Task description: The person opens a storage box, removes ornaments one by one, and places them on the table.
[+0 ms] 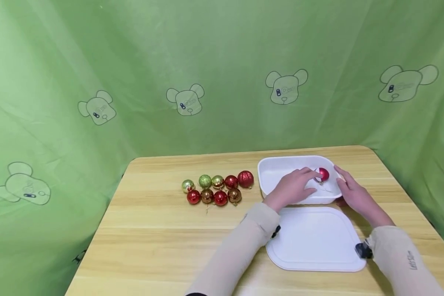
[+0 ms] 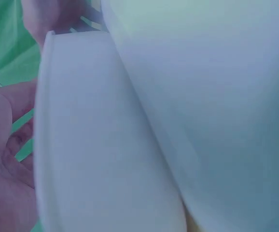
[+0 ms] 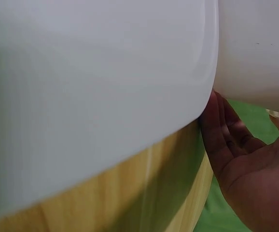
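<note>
A white plastic box [image 1: 277, 164] stands at the back right of the table. One red ornament ball [image 1: 324, 174] with a pale patch is inside it, near the right end. My left hand [image 1: 294, 187] reaches over the front rim, and its outstretched index finger overlaps the ball in the head view. At the right end of the box, my right hand [image 1: 355, 196] holds the wall, thumb at the rim and fingers along the outside. In the right wrist view, those fingers [image 3: 221, 125] lie against the box's outer side [image 3: 255, 58]. The ball is hidden from both wrist views.
A white lid [image 1: 314, 238] lies flat in front of the box, below both forearms. Left of the box, several red, green, gold and brown ornament balls [image 1: 220, 198] sit in two rows on the wooden table [image 1: 151, 246]. Green cloth [image 1: 225, 135] hangs behind.
</note>
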`<state>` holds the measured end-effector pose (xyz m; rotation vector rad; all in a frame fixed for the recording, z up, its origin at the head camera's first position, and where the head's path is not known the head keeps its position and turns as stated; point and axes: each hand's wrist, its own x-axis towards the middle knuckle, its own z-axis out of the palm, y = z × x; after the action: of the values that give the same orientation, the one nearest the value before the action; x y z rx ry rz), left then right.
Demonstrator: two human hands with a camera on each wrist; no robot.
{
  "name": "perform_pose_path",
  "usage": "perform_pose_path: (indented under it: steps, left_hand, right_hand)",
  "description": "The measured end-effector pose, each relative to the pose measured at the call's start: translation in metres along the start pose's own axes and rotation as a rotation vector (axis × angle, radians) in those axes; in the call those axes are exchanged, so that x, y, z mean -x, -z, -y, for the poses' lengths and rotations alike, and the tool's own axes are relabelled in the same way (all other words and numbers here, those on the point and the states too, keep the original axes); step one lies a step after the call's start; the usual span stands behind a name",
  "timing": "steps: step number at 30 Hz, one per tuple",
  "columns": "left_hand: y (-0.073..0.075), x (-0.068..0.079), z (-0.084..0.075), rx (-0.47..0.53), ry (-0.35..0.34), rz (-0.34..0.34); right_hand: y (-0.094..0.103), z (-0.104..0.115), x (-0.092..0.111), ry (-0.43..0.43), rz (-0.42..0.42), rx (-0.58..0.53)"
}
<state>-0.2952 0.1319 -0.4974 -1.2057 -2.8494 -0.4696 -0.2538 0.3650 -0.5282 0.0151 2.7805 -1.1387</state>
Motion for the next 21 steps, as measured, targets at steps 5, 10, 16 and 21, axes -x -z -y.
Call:
perform_pose_path:
  steps: [5,10,16,21]
  left_hand:
    - [-0.012,-0.018,-0.001,0.037,0.048,0.018]
    - [-0.019,-0.029,0.001,0.051,0.087,0.03]
    - [-0.025,-0.033,0.004,0.083,0.121,0.086]
    - [-0.027,-0.037,0.001,0.075,0.133,0.114]
  right_hand:
    - [0.001,-0.001,0.0,0.007,-0.003,-0.002]
    - [0.0,0.0,0.002,0.015,-0.011,-0.013]
    - [0.0,0.001,0.005,0.003,-0.01,-0.009]
    - [0.001,0.001,0.004,-0.006,-0.001,-0.001]
